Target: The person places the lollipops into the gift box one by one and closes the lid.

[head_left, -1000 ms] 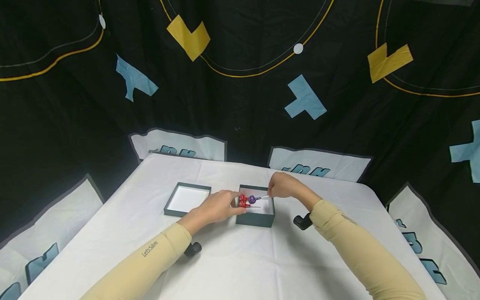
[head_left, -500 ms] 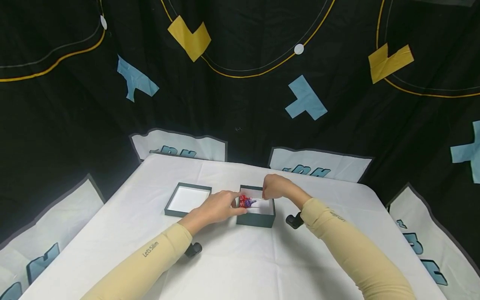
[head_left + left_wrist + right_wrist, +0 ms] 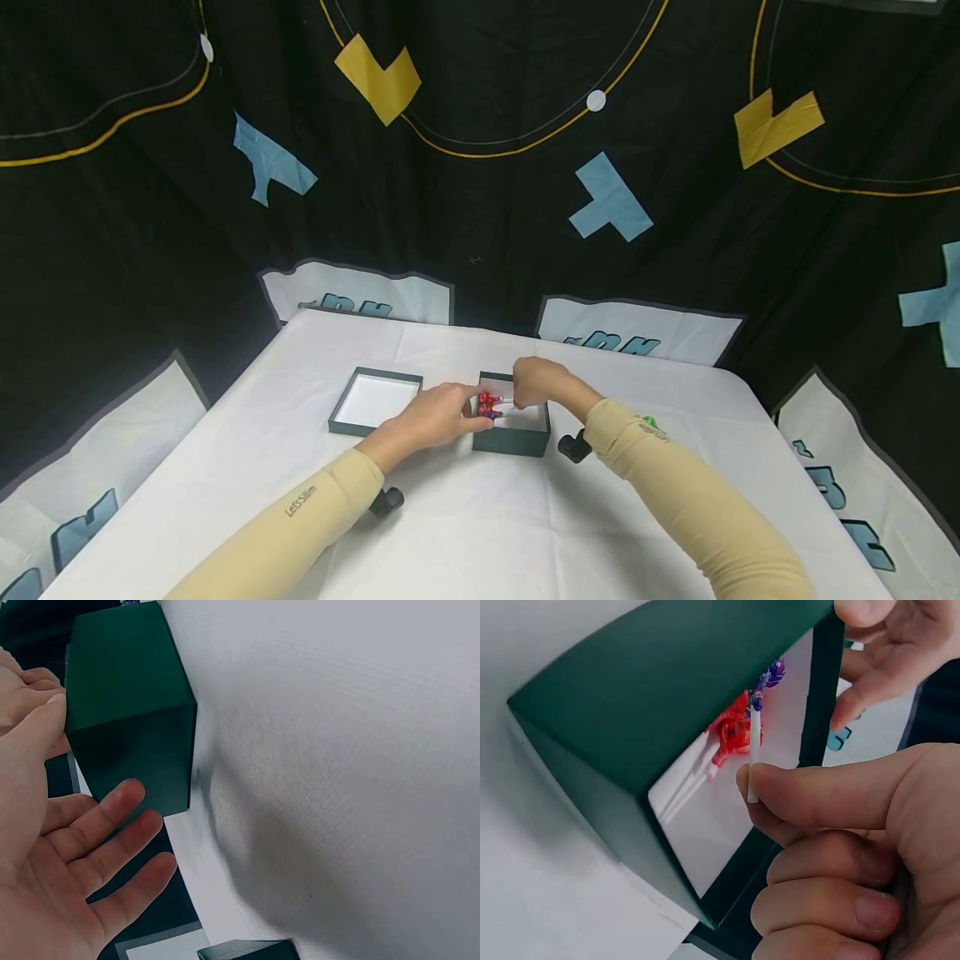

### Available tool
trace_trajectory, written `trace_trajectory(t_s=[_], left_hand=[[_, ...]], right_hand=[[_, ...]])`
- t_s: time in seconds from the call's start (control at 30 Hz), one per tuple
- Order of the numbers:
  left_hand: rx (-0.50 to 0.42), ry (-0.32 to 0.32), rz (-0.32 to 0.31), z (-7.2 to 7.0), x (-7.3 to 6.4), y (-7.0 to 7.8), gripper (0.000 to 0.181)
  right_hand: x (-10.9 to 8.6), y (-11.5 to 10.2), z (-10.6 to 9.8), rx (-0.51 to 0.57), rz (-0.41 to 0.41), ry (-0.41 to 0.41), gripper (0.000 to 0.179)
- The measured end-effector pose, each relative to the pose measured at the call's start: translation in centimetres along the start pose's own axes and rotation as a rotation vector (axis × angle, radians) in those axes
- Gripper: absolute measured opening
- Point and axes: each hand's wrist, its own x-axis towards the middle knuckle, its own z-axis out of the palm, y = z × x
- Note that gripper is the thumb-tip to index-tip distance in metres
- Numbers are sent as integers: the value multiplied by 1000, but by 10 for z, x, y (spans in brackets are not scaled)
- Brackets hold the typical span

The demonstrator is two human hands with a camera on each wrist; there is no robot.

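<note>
A dark green box (image 3: 510,442) with a white inside stands without its lid on the table. My right hand (image 3: 536,381) is over its right part, pinching the white stick of a purple-wrapped lollipop (image 3: 774,673) between thumb and forefinger. That lollipop's head lies inside the box against red-wrapped lollipops (image 3: 735,735), whose white sticks point toward the box's right end. At the left end, my left hand (image 3: 438,412) touches the box with thumb and forefinger; its other fingers (image 3: 124,832) lie loosely extended beside the wall.
The box lid (image 3: 375,397) lies inside up to the left of the box. A small green thing (image 3: 651,422) shows behind the right sleeve (image 3: 675,475). Black wrist cameras hang under both wrists. White cloth (image 3: 465,533) covers the table.
My right hand has moved left and over the box, bringing the purple lollipop down among the red ones. The green thing has come into sight behind the sleeve. My left hand has stayed put.
</note>
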Motion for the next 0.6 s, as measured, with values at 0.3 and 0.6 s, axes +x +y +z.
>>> trace_trajectory(t_s=[0.3,0.6], left_hand=[[-15,-1,6,1,0,1,69],[-29,7,9,2,-1,-1,69]], right_hand=[[-1,-5,8,-29,-8,4,17],[-1,-6,11,-59,-28,-35,19]])
